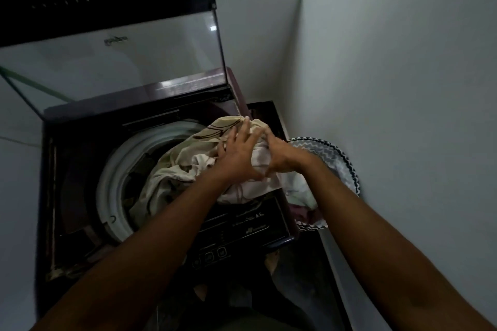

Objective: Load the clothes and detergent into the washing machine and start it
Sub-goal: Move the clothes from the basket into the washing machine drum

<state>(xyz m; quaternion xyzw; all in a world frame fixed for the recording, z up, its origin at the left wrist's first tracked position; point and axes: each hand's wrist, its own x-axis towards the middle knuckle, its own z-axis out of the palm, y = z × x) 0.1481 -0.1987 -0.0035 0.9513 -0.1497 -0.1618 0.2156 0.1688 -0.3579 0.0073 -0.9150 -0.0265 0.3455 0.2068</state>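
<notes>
Head view: the washing machine (80, 196) stands with its glass lid (115, 62) raised; its near panel reads "6.5". A bundle of clothes (188, 158) spills over the drum's right rim. The left hand (236, 153) presses it with spread fingers; the right hand (279, 156) grips it. A zigzag-trimmed basket (336, 158) stands at right.

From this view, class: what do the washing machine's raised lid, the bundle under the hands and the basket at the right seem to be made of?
Lid: probably glass in a dark frame; the wall shows through and it glints.
Bundle of clothes: soft cream fabric, matte; it creases and drapes.
Laundry basket: apparently woven or fabric, zigzag-patterned; too dim to be sure.
</notes>
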